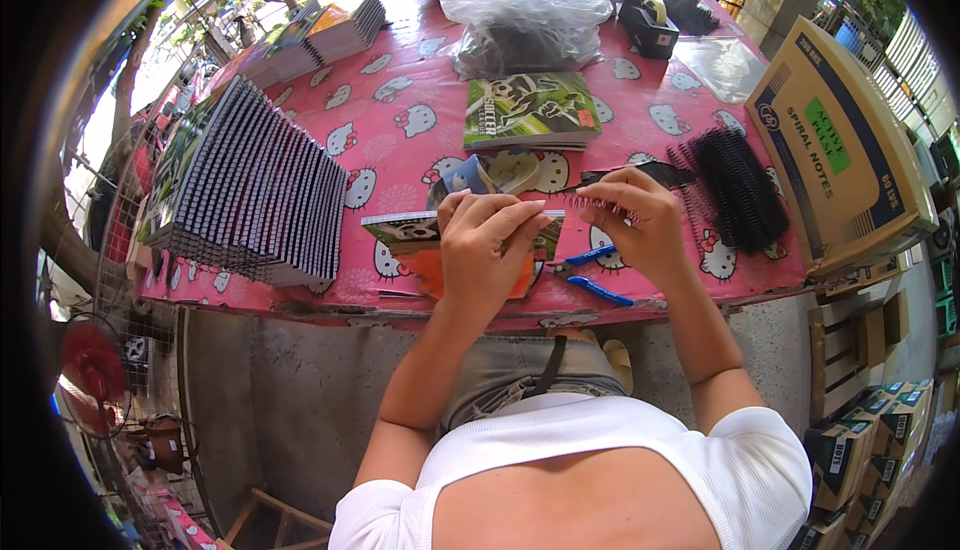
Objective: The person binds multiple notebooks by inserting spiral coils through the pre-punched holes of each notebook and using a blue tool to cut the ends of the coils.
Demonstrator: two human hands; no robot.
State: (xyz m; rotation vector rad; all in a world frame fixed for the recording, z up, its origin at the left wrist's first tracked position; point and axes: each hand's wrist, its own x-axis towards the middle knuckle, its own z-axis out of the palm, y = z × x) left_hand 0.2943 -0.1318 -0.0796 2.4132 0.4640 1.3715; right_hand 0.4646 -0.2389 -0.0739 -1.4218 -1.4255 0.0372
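My left hand (pixel 488 250) is closed on a notebook (pixel 405 234), held with its bound edge up near the table's front edge. Orange and green show on the side facing me. To its right, my right hand (pixel 638 222) pinches a thin spiral binding coil (pixel 590 204), which runs toward the notebook's edge. Whether the coil has entered the holes is hidden by my fingers. Just below my right hand lie blue-handled cutters (pixel 598 280). Beyond both hands, a green notebook with a soccer cover (pixel 530 110) lies flat. A roll of tape or similar round item (pixel 512 172) sits before it.
Tall stacked spiral notebooks (pixel 255 185) stand at left, with more notebooks (pixel 345 28) behind. Black binding coils (pixel 740 190) are heaped at right beside a cardboard box (pixel 840 150). Farther back are a plastic bag (pixel 525 20) and a tape dispenser (pixel 650 28) on the pink tablecloth (pixel 390 140).
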